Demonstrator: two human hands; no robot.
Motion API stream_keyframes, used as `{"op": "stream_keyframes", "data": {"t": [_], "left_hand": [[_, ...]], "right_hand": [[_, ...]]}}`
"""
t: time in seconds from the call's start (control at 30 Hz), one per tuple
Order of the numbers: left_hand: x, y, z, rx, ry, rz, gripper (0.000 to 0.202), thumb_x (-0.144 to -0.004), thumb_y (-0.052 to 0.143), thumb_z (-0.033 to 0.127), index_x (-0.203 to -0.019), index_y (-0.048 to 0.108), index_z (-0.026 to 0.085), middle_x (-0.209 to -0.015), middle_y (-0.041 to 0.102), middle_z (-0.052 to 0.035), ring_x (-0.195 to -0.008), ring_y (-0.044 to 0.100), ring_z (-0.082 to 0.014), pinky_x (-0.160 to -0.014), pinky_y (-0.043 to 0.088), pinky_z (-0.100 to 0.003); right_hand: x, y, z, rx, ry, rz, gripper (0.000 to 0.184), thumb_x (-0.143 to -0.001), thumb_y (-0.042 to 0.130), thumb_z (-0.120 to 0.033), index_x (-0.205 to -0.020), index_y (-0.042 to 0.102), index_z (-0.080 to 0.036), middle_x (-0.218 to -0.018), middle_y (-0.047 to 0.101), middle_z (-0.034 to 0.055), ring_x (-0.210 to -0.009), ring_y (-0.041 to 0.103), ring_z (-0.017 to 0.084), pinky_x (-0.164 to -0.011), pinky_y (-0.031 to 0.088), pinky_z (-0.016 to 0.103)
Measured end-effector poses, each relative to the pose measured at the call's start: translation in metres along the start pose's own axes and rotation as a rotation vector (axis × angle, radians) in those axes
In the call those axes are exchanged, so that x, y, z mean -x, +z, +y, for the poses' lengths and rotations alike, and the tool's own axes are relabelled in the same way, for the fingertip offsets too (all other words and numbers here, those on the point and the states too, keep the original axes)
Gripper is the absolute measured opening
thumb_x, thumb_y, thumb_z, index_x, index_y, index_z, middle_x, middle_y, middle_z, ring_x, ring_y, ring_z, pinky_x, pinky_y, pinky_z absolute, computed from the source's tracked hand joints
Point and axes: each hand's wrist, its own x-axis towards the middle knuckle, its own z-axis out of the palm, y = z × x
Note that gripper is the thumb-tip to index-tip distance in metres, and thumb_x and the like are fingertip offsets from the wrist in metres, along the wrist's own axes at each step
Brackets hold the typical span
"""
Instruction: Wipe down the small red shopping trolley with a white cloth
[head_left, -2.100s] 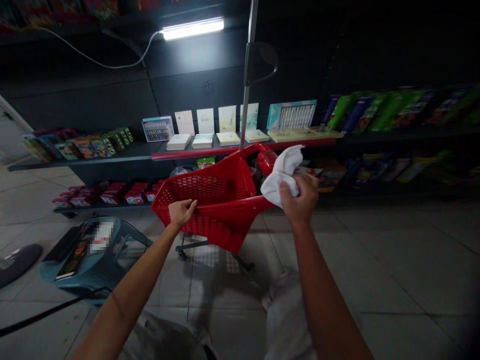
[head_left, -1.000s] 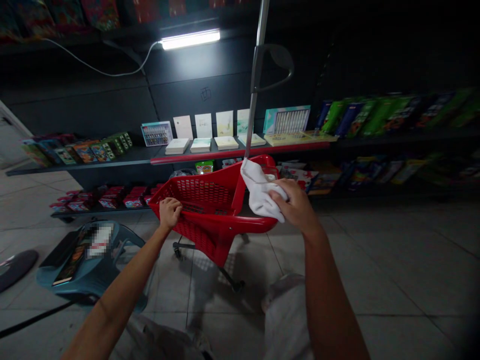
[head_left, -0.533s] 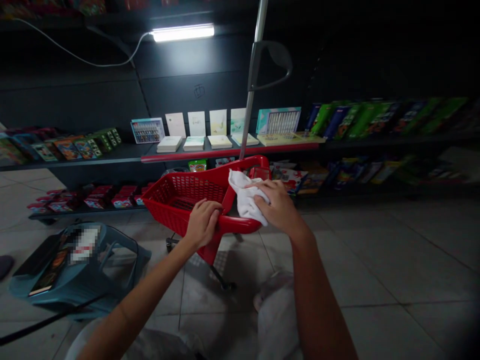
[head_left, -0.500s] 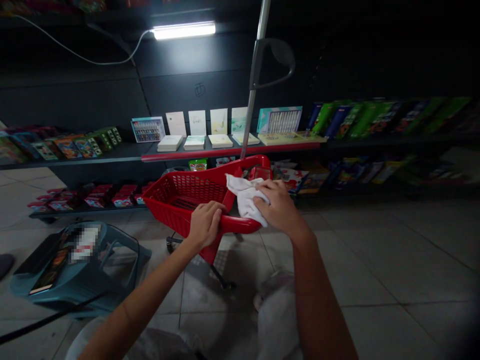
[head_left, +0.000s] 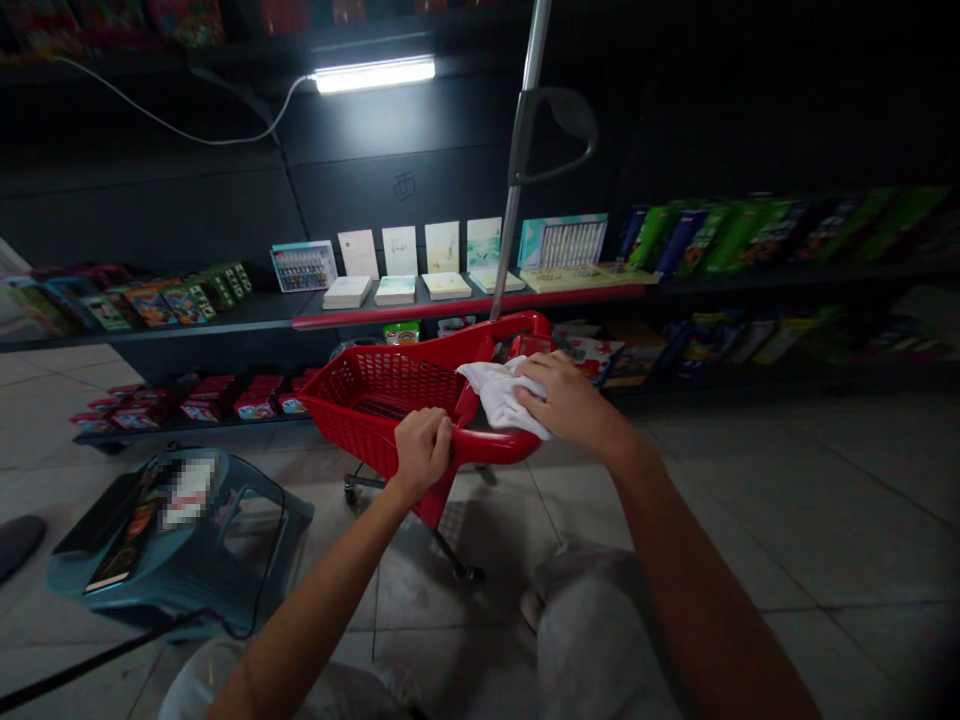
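Note:
In front of me stands a red plastic shopping cart point(head_left: 352, 420) with a perforated basket and a looped red handle. My left hand point(head_left: 424, 448) is closed around the near left part of that handle. A crumpled white cloth point(head_left: 496, 398) lies over the right side of the handle loop, under my right hand point(head_left: 562, 395). The fingers of that hand are bent over the cloth and press it against the handle. Part of the cloth is hidden beneath my palm.
A blue-grey plastic stool point(head_left: 247, 530) with flat items on top stands at left. Behind the cart, a dark shelf point(head_left: 262, 312) bears books, boxes and bagged goods. A metal pole point(head_left: 514, 225) with a grey handle rises behind the cart. A tube light point(head_left: 375, 75) shines above.
My right hand and the cloth have shifted slightly to the right along the handle. My left hand keeps its hold. The whole view has moved a little.

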Motion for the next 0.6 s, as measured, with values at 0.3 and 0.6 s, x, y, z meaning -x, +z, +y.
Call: {"op": "stream_keyframes", "data": {"t": [0.3, 0.6], "left_hand": [[-0.001, 0.012, 0.008, -0.012, -0.023, 0.059, 0.040, -0.103, 0.033, 0.035, -0.065, 0.039, 0.023, -0.062, 0.051, -0.0015, -0.062, 0.047, -0.0173, -0.066, 0.031, -0.035], [0.001, 0.013, 0.003, -0.070, 0.042, 0.033, 0.038, -0.103, 0.029, 0.029, -0.069, 0.044, 0.024, -0.066, 0.054, -0.0046, -0.065, 0.049, -0.0197, -0.066, 0.031, -0.038]], "right_hand": [[-0.089, 0.024, 0.030, 0.064, -0.057, -0.181, 0.019, -0.096, 0.052, -0.018, -0.101, 0.069, -0.012, -0.107, 0.067, 0.0129, -0.101, 0.063, 0.022, -0.096, 0.046, 0.031], [-0.139, 0.066, 0.035, 0.318, 0.362, -0.491, 0.045, -0.093, 0.057, -0.013, -0.138, 0.055, -0.014, -0.137, 0.054, 0.0229, -0.121, 0.061, 0.030, -0.100, 0.048, 0.037]]}}
